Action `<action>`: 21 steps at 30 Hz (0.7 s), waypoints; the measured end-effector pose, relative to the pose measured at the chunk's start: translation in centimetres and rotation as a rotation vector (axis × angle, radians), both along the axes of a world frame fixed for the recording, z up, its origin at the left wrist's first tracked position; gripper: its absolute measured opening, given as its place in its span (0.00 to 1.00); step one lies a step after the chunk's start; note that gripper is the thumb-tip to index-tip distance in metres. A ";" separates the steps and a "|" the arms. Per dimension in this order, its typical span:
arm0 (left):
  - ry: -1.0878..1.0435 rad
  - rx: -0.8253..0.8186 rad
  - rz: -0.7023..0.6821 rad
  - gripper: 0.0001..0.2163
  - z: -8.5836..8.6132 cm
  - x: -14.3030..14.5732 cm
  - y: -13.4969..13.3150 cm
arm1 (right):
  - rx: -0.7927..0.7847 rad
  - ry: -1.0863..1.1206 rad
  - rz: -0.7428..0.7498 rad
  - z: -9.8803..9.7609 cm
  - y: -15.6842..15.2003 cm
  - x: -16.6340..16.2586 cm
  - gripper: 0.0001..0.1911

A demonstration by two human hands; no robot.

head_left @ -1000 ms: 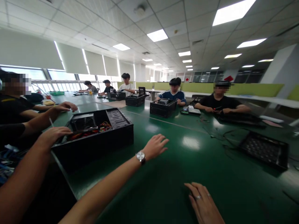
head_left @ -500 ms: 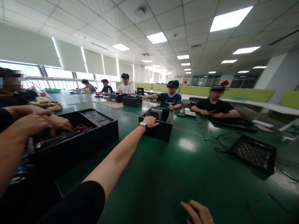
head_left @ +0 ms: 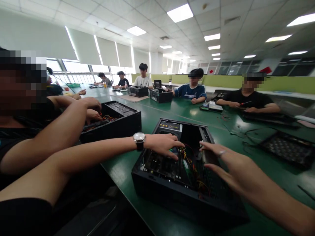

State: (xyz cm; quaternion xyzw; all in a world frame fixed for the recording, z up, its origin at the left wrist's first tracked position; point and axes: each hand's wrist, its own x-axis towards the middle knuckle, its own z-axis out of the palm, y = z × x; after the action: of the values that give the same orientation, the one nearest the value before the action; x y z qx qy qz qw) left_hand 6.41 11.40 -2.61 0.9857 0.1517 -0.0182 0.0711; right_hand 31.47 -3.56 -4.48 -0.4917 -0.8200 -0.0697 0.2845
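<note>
An open black computer case (head_left: 164, 193) lies on its side in front of me, the motherboard and a tangle of coloured cables (head_left: 194, 167) showing inside. A power supply (head_left: 169, 126) sits in its far left corner. My left hand (head_left: 162, 144), with a watch on the wrist, reaches over the inside of the case, fingers apart near the processor area and cables. My right hand (head_left: 228, 160), wearing a ring, is over the case's right side with thumb and fingers spread. A dark part shows between them; whether they touch it I cannot tell.
To my left a co-worker's arms (head_left: 71, 121) reach into another black case (head_left: 120, 114). A black side panel (head_left: 290, 147) and loose cables lie at right on the green table (head_left: 130, 173). Several people sit across it, with more cases (head_left: 161, 95) before them.
The case has come much closer and turned. My left hand has moved from its far edge to over its inside. My right hand has risen from the bottom edge to the case's right side.
</note>
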 end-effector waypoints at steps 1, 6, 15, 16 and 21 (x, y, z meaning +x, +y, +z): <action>0.090 0.044 0.015 0.35 -0.9 0.6 0.8 | -0.066 -0.055 0.043 -0.1 0.8 -1.3 0.22; 0.348 0.094 0.017 0.45 -4.1 2.8 4.1 | -0.443 -0.377 -0.103 -1.3 4.2 -5.2 0.16; 0.351 0.136 -0.063 0.52 -3.1 3.2 4.9 | -0.643 -0.571 -0.384 -1.7 9.3 -6.7 0.10; 0.325 0.174 -0.070 0.51 -2.7 2.9 4.9 | -0.664 -0.568 -0.404 -2.0 9.7 -6.9 0.10; 0.288 0.336 -0.076 0.44 -0.5 0.1 4.6 | -0.759 -0.504 -0.442 -4.0 11.8 -8.7 0.14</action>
State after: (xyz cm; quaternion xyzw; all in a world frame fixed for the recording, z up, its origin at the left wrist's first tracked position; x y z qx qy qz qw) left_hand 6.55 16.02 -3.07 0.9759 0.1241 -0.1359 -0.1170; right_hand 22.72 8.21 -8.47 -0.6903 -0.7070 0.0584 -0.1426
